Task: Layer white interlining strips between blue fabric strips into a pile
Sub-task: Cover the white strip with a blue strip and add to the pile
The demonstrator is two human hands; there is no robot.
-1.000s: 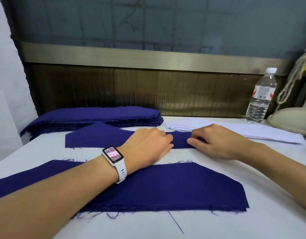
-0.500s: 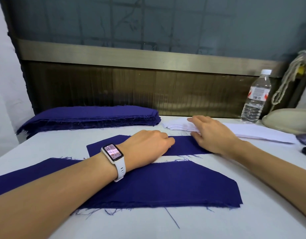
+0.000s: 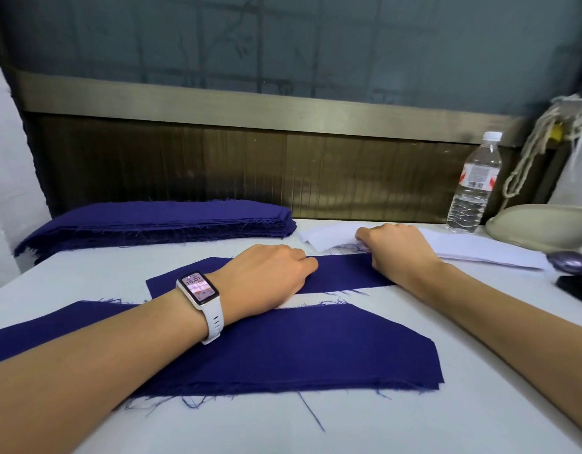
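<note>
A blue fabric strip (image 3: 345, 271) lies across the middle of the white table (image 3: 414, 421). My left hand (image 3: 266, 276), with a white watch on the wrist, rests on it, fingers loosely bent. My right hand (image 3: 397, 247) sits at the strip's far right edge, fingers curled onto the near edge of the white interlining strips (image 3: 473, 249); whether it pinches one I cannot tell. A wider blue fabric piece (image 3: 316, 348) lies nearer to me under my left forearm. A thick stack of blue fabric strips (image 3: 158, 224) sits at the back left.
A clear water bottle (image 3: 473, 188) stands at the back right beside a pale rounded object (image 3: 542, 226) and hanging cord (image 3: 538, 149). A dark object (image 3: 574, 283) lies at the right edge. A wooden panel wall runs behind the table.
My right hand left the blue strip and moved back to the white interlining pile, fingers curling at its edge. The blue strip slid right. My left hand stayed on it.
</note>
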